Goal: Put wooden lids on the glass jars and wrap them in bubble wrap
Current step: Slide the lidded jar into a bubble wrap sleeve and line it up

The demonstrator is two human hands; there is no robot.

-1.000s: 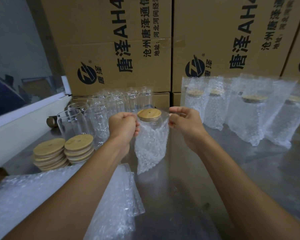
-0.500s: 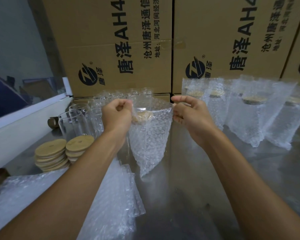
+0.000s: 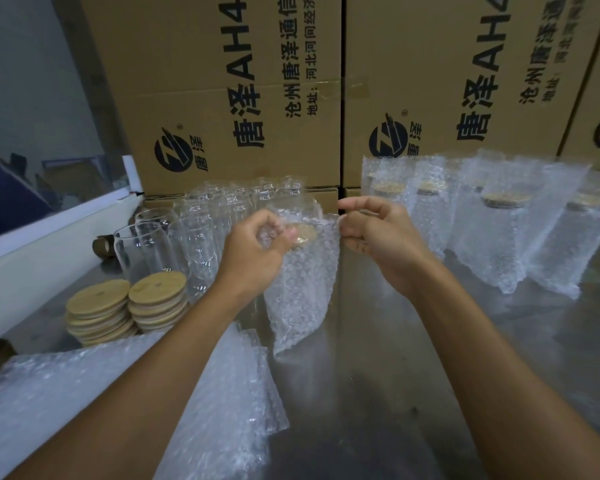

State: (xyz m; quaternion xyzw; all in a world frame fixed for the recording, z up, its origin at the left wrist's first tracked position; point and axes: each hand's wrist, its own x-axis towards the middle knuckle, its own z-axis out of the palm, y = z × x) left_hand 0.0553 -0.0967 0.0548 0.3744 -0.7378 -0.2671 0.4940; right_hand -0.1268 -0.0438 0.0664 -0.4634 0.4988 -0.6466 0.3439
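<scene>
One lidded jar (image 3: pixel 300 289) sits upright inside a bubble-wrap sleeve (image 3: pixel 303 320).

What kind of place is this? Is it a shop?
Probably a packing room or warehouse: stacked printed cartons, a row of wrapped jars, and spare wooden lids on a metal table.

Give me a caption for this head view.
Both hands pinch a bubble-wrap bag around a lidded jar.
</scene>
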